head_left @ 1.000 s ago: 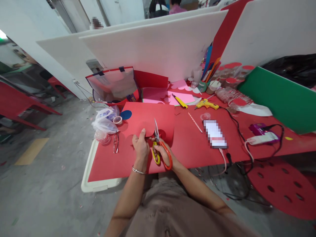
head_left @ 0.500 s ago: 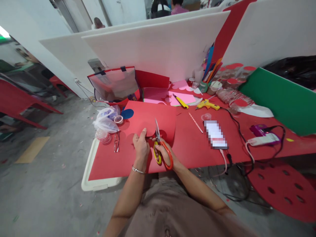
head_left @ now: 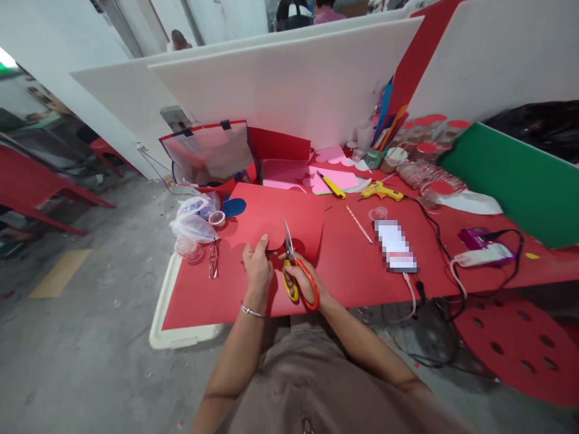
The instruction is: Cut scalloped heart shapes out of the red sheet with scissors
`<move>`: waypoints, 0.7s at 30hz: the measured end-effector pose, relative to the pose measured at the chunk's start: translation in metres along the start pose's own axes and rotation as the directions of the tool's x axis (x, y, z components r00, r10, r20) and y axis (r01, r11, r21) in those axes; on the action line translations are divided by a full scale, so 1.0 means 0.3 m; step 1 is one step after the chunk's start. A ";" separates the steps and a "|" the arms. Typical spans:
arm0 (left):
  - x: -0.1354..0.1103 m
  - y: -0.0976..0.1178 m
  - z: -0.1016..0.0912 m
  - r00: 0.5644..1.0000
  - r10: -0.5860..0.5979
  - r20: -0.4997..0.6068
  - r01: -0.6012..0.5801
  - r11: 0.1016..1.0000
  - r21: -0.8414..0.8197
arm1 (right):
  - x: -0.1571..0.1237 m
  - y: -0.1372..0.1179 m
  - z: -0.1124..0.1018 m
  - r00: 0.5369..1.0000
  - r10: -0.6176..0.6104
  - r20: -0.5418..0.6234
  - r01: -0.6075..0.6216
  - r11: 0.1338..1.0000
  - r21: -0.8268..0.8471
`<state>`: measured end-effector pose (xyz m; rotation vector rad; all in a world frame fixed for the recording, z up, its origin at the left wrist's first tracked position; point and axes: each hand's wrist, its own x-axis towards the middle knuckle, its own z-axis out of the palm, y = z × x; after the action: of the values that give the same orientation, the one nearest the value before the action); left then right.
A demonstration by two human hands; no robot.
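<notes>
My left hand [head_left: 258, 269] pinches the near edge of a red paper sheet [head_left: 271, 216], thumb on top. My right hand [head_left: 304, 283] grips scissors [head_left: 296, 271] with orange and yellow handles. The blades are parted and point away from me into the sheet's near edge, right beside my left thumb. A scalloped outline is cut along that edge. The sheet lies over a red table [head_left: 353, 265].
Left of the sheet lie plastic bags [head_left: 193, 220], a tape roll [head_left: 218, 218] and glasses [head_left: 212, 258]. To the right are a phone [head_left: 395, 245] on a cable, a yellow glue gun [head_left: 379, 191], a yellow knife [head_left: 330, 185], pink paper [head_left: 335, 178], jars [head_left: 420, 141] and a green board [head_left: 511, 181]. White boards [head_left: 280, 90] stand behind.
The scissors' handles have spread a little wider and my right hand has shifted slightly right. My left hand keeps its pinch on the red sheet.
</notes>
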<state>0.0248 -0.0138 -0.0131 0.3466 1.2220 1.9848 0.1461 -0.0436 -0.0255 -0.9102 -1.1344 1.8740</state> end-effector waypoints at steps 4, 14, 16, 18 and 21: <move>-0.002 0.005 0.000 1.000 -0.010 0.006 0.010 1.000 0.005 | -0.001 0.005 -0.002 1.000 0.017 -0.011 -0.017 1.000 0.000; -0.008 0.010 -0.011 1.000 -0.005 0.000 0.005 0.999 0.037 | -0.015 0.003 -0.004 1.000 0.029 -0.012 -0.029 1.000 -0.012; -0.009 0.009 -0.013 1.000 -0.006 0.007 0.005 0.999 0.033 | -0.017 0.004 -0.006 1.000 0.025 -0.011 -0.025 1.000 -0.013; -0.009 0.008 -0.014 1.000 -0.006 0.008 0.006 0.999 0.031 | -0.018 0.006 -0.007 1.000 0.026 -0.015 -0.026 1.000 -0.012; -0.009 0.006 -0.016 1.000 -0.012 0.004 0.011 1.000 0.029 | -0.019 0.009 -0.009 1.000 0.023 -0.017 -0.023 1.000 -0.012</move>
<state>0.0229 -0.0194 -0.0136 0.3571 1.2480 1.9576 0.1505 -0.0484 -0.0279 -0.9481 -1.1309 1.8767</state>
